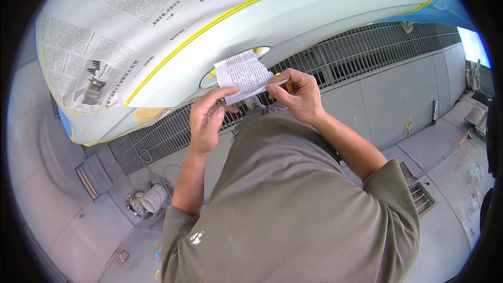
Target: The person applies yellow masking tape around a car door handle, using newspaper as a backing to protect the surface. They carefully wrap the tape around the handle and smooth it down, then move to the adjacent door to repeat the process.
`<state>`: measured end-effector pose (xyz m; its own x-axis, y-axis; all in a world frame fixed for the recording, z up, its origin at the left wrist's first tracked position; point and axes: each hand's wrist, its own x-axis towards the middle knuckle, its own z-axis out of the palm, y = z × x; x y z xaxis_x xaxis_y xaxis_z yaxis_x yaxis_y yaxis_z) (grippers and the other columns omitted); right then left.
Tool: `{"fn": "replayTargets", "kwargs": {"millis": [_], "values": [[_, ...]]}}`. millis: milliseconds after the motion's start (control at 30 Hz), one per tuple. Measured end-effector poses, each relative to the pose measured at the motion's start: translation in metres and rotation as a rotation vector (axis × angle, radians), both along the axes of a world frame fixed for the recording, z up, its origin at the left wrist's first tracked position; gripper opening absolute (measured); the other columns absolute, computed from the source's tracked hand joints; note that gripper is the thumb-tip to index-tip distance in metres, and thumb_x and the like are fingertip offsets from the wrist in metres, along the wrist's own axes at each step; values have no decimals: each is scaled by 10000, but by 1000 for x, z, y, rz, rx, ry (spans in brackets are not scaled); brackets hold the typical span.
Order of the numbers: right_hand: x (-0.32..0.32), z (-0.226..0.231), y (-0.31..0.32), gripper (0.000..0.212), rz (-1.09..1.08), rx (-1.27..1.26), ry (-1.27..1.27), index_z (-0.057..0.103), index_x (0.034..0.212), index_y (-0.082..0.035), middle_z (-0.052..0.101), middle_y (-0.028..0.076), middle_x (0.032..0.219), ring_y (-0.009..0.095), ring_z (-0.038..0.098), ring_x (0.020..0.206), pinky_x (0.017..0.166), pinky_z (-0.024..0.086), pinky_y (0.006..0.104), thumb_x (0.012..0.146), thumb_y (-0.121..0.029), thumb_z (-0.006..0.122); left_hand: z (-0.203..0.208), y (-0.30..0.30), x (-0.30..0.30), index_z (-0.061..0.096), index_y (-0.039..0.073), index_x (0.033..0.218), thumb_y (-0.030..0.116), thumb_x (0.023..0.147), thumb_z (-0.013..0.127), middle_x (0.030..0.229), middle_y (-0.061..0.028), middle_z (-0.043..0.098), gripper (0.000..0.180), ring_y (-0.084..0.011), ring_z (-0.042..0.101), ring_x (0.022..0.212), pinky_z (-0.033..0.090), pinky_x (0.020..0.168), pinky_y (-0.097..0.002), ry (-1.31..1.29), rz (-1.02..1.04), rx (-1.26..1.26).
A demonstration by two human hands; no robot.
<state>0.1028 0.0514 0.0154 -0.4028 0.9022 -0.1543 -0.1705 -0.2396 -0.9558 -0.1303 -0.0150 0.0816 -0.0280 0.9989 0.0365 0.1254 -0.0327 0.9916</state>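
Observation:
A small torn piece of newspaper [242, 76] lies partly over an oval recess [208, 79] in a white car body panel [293, 18]. Bits of yellow tape show at the recess's ends. My right hand [301, 97] pinches the paper's right edge between thumb and fingers, lifting that edge into a fold. On the left, the index fingertip of my left hand [205, 124] touches the paper's lower left corner. The thumb and other fingers of that hand are spread apart. Whether its fingertips press the paper against the panel cannot be made out.
Newspaper sheets [120, 15] edged with yellow masking tape [209, 25] cover the panel's upper part. Below the panel runs a metal floor grating [361, 52]. A whitish container [154, 198] with a hose stands on the floor at lower left. A floor drain [421, 198] lies at right.

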Motion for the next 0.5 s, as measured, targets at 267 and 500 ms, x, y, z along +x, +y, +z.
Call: {"fn": "replayTargets", "kwargs": {"millis": [267, 500], "values": [[-12, -2, -8, 202, -184, -90, 214, 644, 891, -33, 708, 3, 791, -2, 574, 652, 552, 414, 190, 935, -53, 840, -15, -7, 22, 744, -60, 960, -13, 899, 843, 887, -66, 747, 126, -70, 663, 775, 527, 657, -224, -48, 276, -68], [-10, -1, -3, 229, -118, -28, 144, 610, 970, -32, 723, 36, 932, 27, 633, 795, 681, 507, 202, 921, 31, 824, -21, -9, 30, 712, -37, 880, -44, 907, 834, 890, -62, 753, 125, -71, 671, 778, 525, 693, -211, -171, 364, -146]]}}
